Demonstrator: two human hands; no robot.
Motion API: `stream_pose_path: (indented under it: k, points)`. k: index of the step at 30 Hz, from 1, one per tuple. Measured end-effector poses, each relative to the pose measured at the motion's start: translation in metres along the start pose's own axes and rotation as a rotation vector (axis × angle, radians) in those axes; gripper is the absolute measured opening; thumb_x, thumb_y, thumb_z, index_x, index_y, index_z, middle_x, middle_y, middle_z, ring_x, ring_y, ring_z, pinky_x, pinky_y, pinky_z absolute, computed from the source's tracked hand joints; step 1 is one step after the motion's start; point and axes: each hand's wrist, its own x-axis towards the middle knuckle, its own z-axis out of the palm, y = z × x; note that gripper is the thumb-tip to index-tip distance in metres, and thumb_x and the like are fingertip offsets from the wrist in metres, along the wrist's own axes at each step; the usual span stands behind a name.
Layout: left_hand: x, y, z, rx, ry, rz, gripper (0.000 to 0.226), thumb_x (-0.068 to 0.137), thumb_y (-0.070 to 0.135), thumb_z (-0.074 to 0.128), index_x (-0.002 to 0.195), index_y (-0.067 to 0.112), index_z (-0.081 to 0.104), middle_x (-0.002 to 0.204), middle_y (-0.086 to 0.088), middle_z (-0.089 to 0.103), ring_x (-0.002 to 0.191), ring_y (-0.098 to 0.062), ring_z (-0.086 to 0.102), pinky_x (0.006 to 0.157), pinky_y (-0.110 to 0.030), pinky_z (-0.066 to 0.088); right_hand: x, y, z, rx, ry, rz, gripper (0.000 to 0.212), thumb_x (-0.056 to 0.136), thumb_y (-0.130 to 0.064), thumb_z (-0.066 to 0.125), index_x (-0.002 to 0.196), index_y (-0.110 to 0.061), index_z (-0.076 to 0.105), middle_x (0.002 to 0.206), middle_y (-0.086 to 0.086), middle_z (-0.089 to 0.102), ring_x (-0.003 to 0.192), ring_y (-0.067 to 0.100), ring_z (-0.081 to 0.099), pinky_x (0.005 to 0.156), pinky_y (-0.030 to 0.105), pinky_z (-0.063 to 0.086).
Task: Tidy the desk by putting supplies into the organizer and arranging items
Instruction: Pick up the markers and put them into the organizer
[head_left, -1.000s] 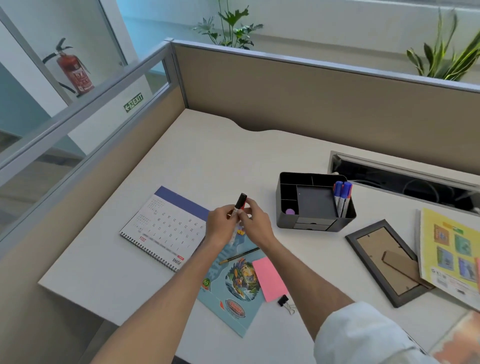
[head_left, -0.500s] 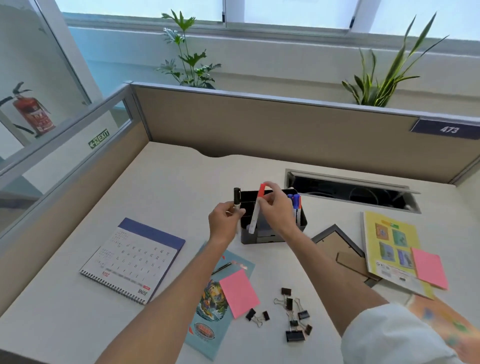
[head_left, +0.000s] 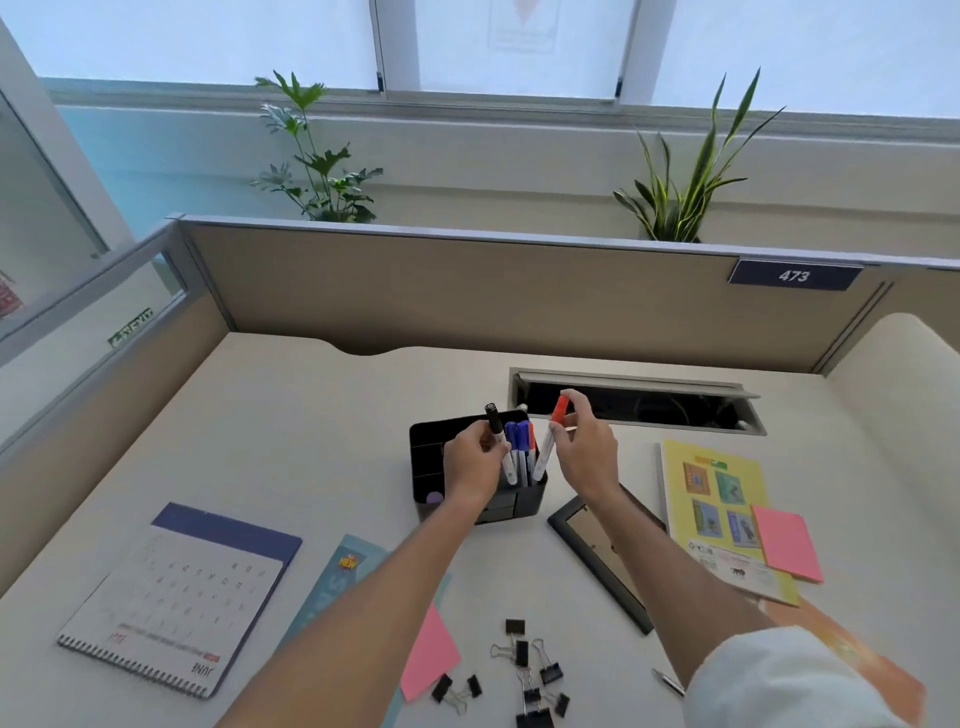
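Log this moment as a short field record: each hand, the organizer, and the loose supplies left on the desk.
left hand: grips black-capped marker, upright over the organizer
right hand: pinches red-capped marker, lower end in the pen compartment
organizer: black, holds blue-capped markers
binder clips: loose on the desk, near edge
pink sticky pads: one on the yellow booklet, one by the left forearm
calendar: flat, at left
picture frame: face down

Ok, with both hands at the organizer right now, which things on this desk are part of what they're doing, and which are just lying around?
In use:
- left hand gripping the black-capped marker
- right hand pinching the red-capped marker
- black organizer, blue markers already in it

Lying about:
- binder clips
- calendar
- picture frame
- yellow booklet
- pink sticky pad
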Motion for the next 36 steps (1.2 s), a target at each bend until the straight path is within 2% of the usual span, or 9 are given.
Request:
stream_pose_path:
  k: [4,7,10,13,18,26,28,32,36]
  points:
    - [0.006,-0.002,0.013,0.022,-0.006,0.002,0.017,0.085,0.015,0.069,0.101,0.014,0.068,0.084,0.003,0.067,0.08,-0.013,0.063,0.076,-0.03,0.054,0.006,0.009,0.008,-0.025,-0.055,-0.033,0.04,0.094,-0.016,0.059,0.133,-0.022,0.049,0.105,0.003,0.07,0.077,0.015,0.064,0.072,0.024,0.046]
    - [0.01,-0.002,0.018,0.005,0.013,-0.007,0.024,0.084,0.013,0.07,0.108,0.01,0.067,0.09,0.0,0.07,0.082,-0.01,0.063,0.075,-0.02,0.051,0.009,0.015,0.015,-0.061,-0.113,-0.056,0.04,0.092,-0.016,0.061,0.129,-0.025,0.05,0.099,0.002,0.071,0.081,0.019,0.067,0.074,0.028,0.049]
    - [0.011,0.003,0.021,-0.017,0.012,0.013,0.021,0.084,0.01,0.069,0.105,0.01,0.067,0.089,0.0,0.069,0.078,-0.007,0.061,0.066,-0.008,0.045,0.009,0.022,0.022,-0.105,-0.177,-0.07,0.041,0.091,-0.017,0.062,0.13,-0.026,0.051,0.095,0.001,0.071,0.081,0.021,0.067,0.075,0.029,0.049]
    - [0.012,0.005,0.022,-0.031,0.011,0.037,0.018,0.084,0.01,0.069,0.102,0.01,0.068,0.086,0.001,0.068,0.076,-0.005,0.061,0.067,-0.008,0.048,0.009,0.028,0.028,-0.118,-0.216,-0.074,0.044,0.091,-0.019,0.063,0.133,-0.026,0.049,0.096,0.0,0.072,0.079,0.019,0.067,0.075,0.03,0.052]
    - [0.014,0.002,0.023,-0.074,0.059,0.036,0.013,0.083,0.011,0.07,0.096,0.011,0.067,0.08,0.004,0.065,0.071,0.0,0.059,0.06,-0.001,0.044,0.011,0.03,0.029,-0.152,-0.231,-0.103,0.046,0.091,-0.021,0.062,0.134,-0.028,0.048,0.096,-0.002,0.072,0.081,0.017,0.067,0.078,0.033,0.055]
    - [0.012,-0.007,0.037,-0.089,-0.012,0.071,0.014,0.083,0.009,0.07,0.094,0.015,0.064,0.077,0.009,0.064,0.072,-0.001,0.06,0.066,-0.007,0.047,0.016,0.031,0.018,-0.163,-0.231,-0.139,0.051,0.089,-0.014,0.059,0.137,-0.026,0.049,0.111,-0.004,0.065,0.077,0.011,0.061,0.077,0.026,0.049]
    - [0.012,-0.014,0.04,-0.073,-0.023,0.053,0.02,0.083,0.01,0.07,0.101,0.016,0.063,0.079,0.008,0.064,0.074,-0.004,0.061,0.069,-0.015,0.05,0.018,0.033,0.016,-0.154,-0.213,-0.114,0.052,0.089,-0.01,0.056,0.139,-0.024,0.049,0.115,-0.003,0.064,0.08,0.011,0.06,0.081,0.027,0.049]
    - [0.013,-0.032,0.045,0.1,-0.049,0.022,0.051,0.083,0.016,0.071,0.129,0.021,0.05,0.092,0.003,0.067,0.089,-0.013,0.063,0.08,-0.031,0.055,0.025,0.034,0.016,-0.116,-0.232,-0.111,0.057,0.087,-0.001,0.052,0.14,-0.022,0.047,0.126,0.0,0.06,0.098,0.013,0.059,0.085,0.026,0.049]
    - [0.013,-0.041,0.043,0.188,-0.048,0.068,0.061,0.083,0.019,0.071,0.137,0.022,0.043,0.096,0.005,0.063,0.097,-0.014,0.055,0.083,-0.028,0.049,0.031,0.027,0.023,-0.146,-0.331,-0.207,0.059,0.086,0.001,0.05,0.141,-0.021,0.046,0.143,-0.001,0.049,0.125,0.018,0.049,0.099,0.028,0.043]
